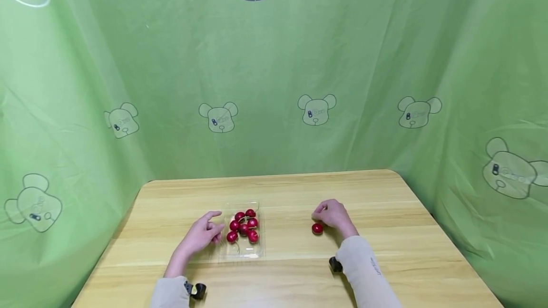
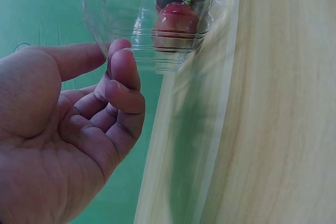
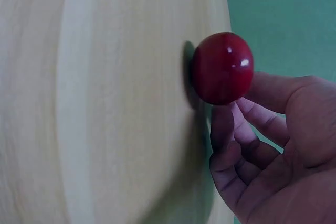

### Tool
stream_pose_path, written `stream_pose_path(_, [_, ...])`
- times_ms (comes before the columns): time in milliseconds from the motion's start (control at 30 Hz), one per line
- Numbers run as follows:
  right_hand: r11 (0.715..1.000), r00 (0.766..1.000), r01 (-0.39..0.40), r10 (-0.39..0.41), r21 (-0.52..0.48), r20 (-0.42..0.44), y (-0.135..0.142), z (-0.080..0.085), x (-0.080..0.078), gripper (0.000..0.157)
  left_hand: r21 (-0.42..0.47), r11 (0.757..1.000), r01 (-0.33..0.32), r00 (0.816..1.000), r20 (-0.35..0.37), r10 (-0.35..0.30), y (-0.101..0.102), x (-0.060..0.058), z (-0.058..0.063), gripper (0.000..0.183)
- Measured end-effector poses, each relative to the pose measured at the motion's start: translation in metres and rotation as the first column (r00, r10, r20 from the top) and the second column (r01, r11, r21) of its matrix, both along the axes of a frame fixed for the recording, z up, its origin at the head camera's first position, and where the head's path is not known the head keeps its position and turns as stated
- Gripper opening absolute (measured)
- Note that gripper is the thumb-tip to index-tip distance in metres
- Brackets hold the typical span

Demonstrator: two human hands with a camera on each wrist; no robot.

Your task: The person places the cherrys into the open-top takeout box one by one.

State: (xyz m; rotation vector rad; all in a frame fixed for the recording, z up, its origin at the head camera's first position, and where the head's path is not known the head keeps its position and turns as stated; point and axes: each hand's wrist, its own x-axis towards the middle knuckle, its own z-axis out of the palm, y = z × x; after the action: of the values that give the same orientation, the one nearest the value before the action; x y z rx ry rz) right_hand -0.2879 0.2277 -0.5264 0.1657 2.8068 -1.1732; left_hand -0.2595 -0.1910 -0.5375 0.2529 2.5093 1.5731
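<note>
A clear plastic tray (image 1: 241, 254) stands left of the table's middle with several red cherries (image 1: 243, 229) in it, some with green stems. From the left side my left hand (image 1: 203, 233) pinches its edge between thumb and fingers, as the left wrist view shows. To the right, a single cherry (image 1: 317, 228) sits on the table. My right hand (image 1: 334, 215) is just behind this cherry, fingers curled and fingertips together where its stem would be. In the right wrist view the round fruit (image 3: 223, 69) hides part of the fingertips, and the stem is hardly visible.
The wooden table (image 1: 291, 279) has rounded far corners. Green cloth (image 1: 265, 151) with printed bear heads hangs behind it and on both sides. A small black device is worn at each wrist, by the grey sleeves (image 1: 364, 265).
</note>
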Motion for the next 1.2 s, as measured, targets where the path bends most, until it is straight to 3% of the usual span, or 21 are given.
stream_pose_path(533, [0.996,0.998,0.008,-0.003,0.084,-0.059,-0.0017,-0.0072,-0.0039,0.009,-0.013,1.000,0.004,1.000,0.000,-0.004,0.0001,0.0011,0.0028,0.057])
stream_pose_path(800, [0.995,0.999,0.007,-0.002,0.099,-0.050,-0.0007,-0.0067,-0.0032,0.005,-0.007,1.000,0.007,1.000,-0.003,-0.007,-0.0003,0.0023,0.0032,0.057])
stream_pose_path(1200, [0.997,1.000,-0.032,0.032,0.075,0.002,0.0003,-0.0032,0.0006,0.013,-0.011,1.000,0.012,1.000,-0.005,-0.012,-0.0005,0.0014,0.0019,0.057])
